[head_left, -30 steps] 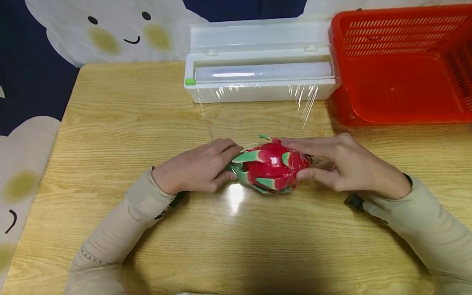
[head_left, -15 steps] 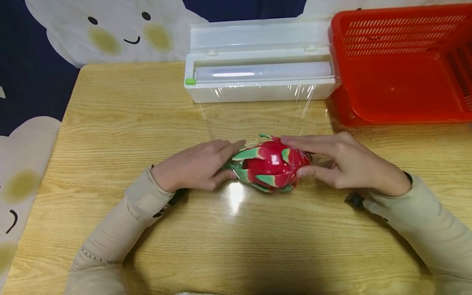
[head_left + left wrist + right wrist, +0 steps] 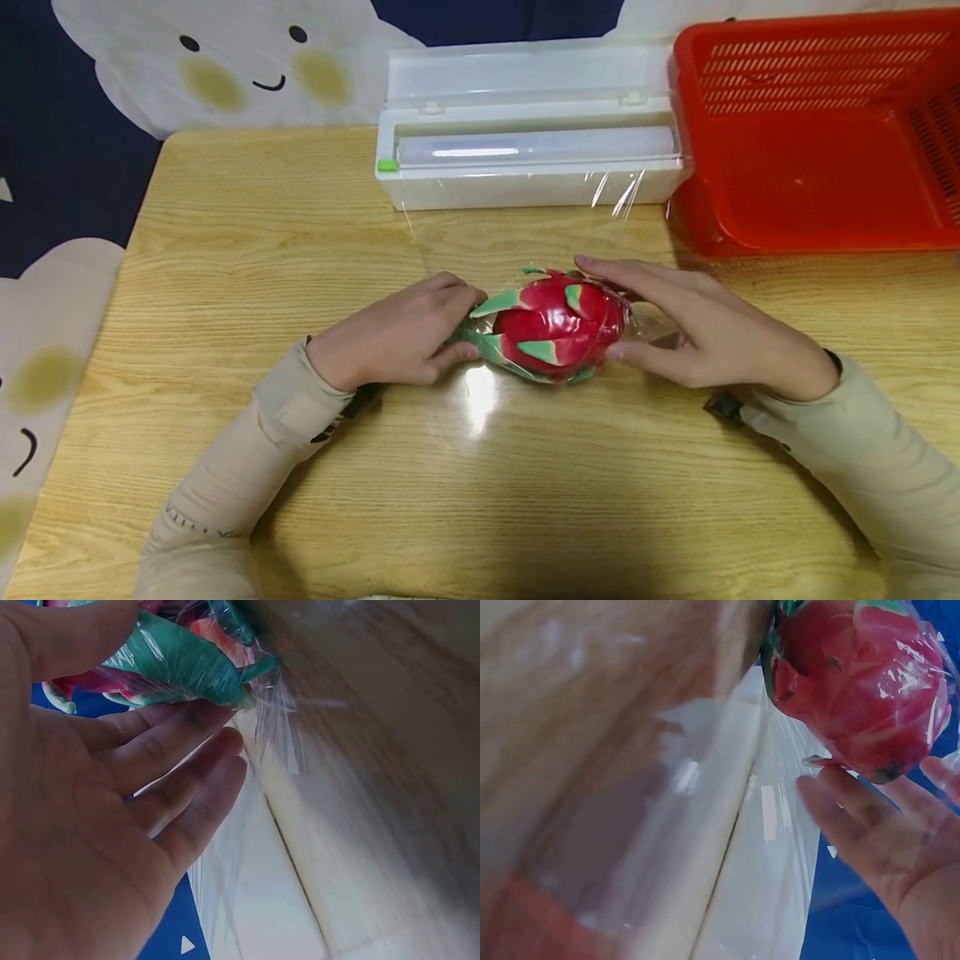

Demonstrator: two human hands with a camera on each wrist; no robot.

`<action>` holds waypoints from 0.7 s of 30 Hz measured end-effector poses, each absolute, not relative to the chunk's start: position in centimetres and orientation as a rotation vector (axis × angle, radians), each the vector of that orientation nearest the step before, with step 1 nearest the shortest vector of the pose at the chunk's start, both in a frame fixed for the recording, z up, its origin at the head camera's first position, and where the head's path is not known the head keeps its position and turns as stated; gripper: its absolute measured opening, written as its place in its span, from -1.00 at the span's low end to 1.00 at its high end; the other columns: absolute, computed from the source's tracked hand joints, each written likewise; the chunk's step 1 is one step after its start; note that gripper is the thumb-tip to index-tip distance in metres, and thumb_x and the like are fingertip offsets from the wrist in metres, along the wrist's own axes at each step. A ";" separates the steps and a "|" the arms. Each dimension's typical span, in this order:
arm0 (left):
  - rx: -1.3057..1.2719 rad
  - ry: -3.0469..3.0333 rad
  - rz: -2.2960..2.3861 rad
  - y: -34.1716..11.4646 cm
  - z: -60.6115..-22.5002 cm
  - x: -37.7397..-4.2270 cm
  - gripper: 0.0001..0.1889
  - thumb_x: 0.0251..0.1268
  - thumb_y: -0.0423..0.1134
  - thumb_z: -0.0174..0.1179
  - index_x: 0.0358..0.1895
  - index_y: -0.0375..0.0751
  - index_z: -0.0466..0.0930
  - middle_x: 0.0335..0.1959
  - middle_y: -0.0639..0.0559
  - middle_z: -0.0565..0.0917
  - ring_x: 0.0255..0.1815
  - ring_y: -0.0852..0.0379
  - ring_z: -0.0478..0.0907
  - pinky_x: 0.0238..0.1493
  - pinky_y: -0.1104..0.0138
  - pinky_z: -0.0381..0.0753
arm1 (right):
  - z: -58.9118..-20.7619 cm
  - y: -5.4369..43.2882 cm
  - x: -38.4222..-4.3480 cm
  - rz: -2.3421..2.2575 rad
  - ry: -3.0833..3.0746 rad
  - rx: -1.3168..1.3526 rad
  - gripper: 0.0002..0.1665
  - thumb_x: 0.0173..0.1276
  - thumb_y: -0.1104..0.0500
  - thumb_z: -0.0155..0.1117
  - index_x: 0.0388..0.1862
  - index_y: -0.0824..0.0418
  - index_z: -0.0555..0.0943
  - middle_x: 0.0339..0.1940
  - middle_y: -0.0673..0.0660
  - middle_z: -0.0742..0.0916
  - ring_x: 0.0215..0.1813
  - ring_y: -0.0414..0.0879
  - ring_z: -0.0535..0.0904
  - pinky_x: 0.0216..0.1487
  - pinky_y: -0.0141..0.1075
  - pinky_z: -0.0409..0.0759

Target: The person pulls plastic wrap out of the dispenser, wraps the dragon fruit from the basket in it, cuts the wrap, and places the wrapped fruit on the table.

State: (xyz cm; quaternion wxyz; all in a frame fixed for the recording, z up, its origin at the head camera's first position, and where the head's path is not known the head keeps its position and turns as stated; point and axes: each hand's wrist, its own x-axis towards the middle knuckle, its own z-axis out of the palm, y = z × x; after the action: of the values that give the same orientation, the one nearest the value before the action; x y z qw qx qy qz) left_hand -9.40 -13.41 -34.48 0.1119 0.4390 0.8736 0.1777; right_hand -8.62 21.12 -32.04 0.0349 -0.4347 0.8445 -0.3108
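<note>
A red dragon fruit (image 3: 558, 325) with green scales lies over the table, wrapped in clear cling film (image 3: 776, 802). My left hand (image 3: 405, 333) holds its green-tipped end, thumb on the near side and fingers on the far side. In the left wrist view the thumb lies across the film-covered green scales (image 3: 176, 664), with the fingers spread below. My right hand (image 3: 697, 325) is at the fruit's other end, fingers extended and loosely spread around it, thumb tip right at its surface. From the fruit, the film stretches back to the white dispenser box (image 3: 525, 190).
The dispenser's lid stands raised behind the film roll (image 3: 532, 146). To its right is a red plastic basket (image 3: 832, 248) with slotted sides. A cloth with smiling clouds (image 3: 247, 50) hangs beyond the wooden table (image 3: 465, 500).
The dragon fruit has rolled slightly away from me, toward the dispenser. My right fingers have lifted off its top and spread wider, while my left hand keeps its place at the green end.
</note>
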 end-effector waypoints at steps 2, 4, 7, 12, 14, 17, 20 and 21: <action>1.288 2.568 0.510 -13.4 -34.5 -9.4 -0.43 0.48 -0.01 0.24 0.30 -0.42 0.47 0.20 -0.15 0.67 0.34 -0.09 0.54 0.46 0.13 0.54 | -32.0 21.2 -8.6 -0.942 2.613 -1.338 0.11 0.09 0.19 0.64 0.61 0.13 0.31 0.51 0.13 0.57 0.42 -0.02 0.60 0.23 -0.65 0.56; 1.291 2.569 0.501 -13.4 -34.5 -9.4 -0.43 0.49 -0.01 0.23 0.30 -0.42 0.47 0.20 -0.15 0.68 0.34 -0.08 0.54 0.45 0.14 0.54 | -32.0 21.1 -8.6 -0.963 2.647 -1.370 0.01 0.19 0.07 0.61 0.58 0.16 0.35 0.47 0.15 0.61 0.43 -0.05 0.59 0.28 -0.63 0.54; 1.298 2.570 0.489 -13.4 -34.5 -9.4 -0.44 0.49 -0.02 0.23 0.29 -0.42 0.48 0.18 -0.15 0.68 0.32 -0.08 0.54 0.44 0.14 0.54 | -32.1 20.6 -8.8 -1.067 2.726 -1.513 -0.17 0.34 -0.16 0.46 0.41 0.29 0.51 0.32 0.23 0.69 0.36 -0.01 0.61 0.53 -0.59 0.34; 1.305 2.570 0.479 -13.4 -34.5 -9.4 -0.45 0.50 -0.02 0.23 0.29 -0.42 0.49 0.16 -0.15 0.69 0.30 -0.08 0.55 0.43 0.14 0.55 | -32.0 19.1 -8.7 -1.354 2.816 -1.841 -0.39 0.45 -0.20 0.33 -0.19 0.40 0.68 -0.25 0.27 0.73 -0.17 0.10 0.58 0.06 -0.45 0.57; 1.311 2.570 0.481 -13.4 -34.4 -9.4 -0.45 0.50 -0.02 0.23 0.29 -0.42 0.48 0.16 -0.15 0.69 0.30 -0.08 0.55 0.43 0.13 0.56 | -31.9 18.6 -8.5 -1.418 2.828 -1.955 -0.48 0.47 -0.12 0.34 -0.39 0.35 0.68 -0.43 0.22 0.72 -0.34 0.08 0.54 -0.19 -0.32 0.53; 1.315 2.574 0.471 -13.4 -34.4 -9.4 -0.45 0.50 -0.02 0.23 0.29 -0.43 0.49 0.15 -0.16 0.69 0.29 -0.08 0.55 0.43 0.14 0.56 | -32.0 18.3 -8.3 -1.422 2.817 -2.055 -0.50 0.49 -0.04 0.33 -0.53 0.31 0.72 -0.53 0.16 0.75 -0.45 0.04 0.58 -0.35 -0.20 0.55; 1.322 2.580 0.444 -13.4 -34.4 -9.4 -0.44 0.51 -0.03 0.22 0.30 -0.45 0.47 0.15 -0.18 0.70 0.30 -0.08 0.56 0.44 0.14 0.55 | -32.3 18.6 -8.2 -1.347 2.848 -2.039 -0.49 0.49 -0.07 0.32 -0.47 0.32 0.78 -0.48 0.18 0.80 -0.46 0.04 0.66 -0.38 -0.15 0.61; 1.327 2.584 0.431 -13.4 -34.4 -9.4 -0.43 0.51 -0.03 0.21 0.31 -0.47 0.47 0.15 -0.19 0.70 0.29 -0.09 0.56 0.44 0.14 0.55 | -32.4 18.7 -8.2 -1.304 2.870 -2.006 -0.47 0.49 -0.11 0.31 -0.43 0.33 0.79 -0.45 0.19 0.82 -0.44 0.04 0.69 -0.34 -0.15 0.64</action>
State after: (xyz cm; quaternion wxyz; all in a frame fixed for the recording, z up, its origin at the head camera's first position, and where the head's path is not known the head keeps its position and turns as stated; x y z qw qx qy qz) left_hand -9.36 -13.39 -34.44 0.1023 0.4496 0.8752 0.1462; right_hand -8.22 18.74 -32.38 -0.2932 -0.5132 0.7343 -0.3337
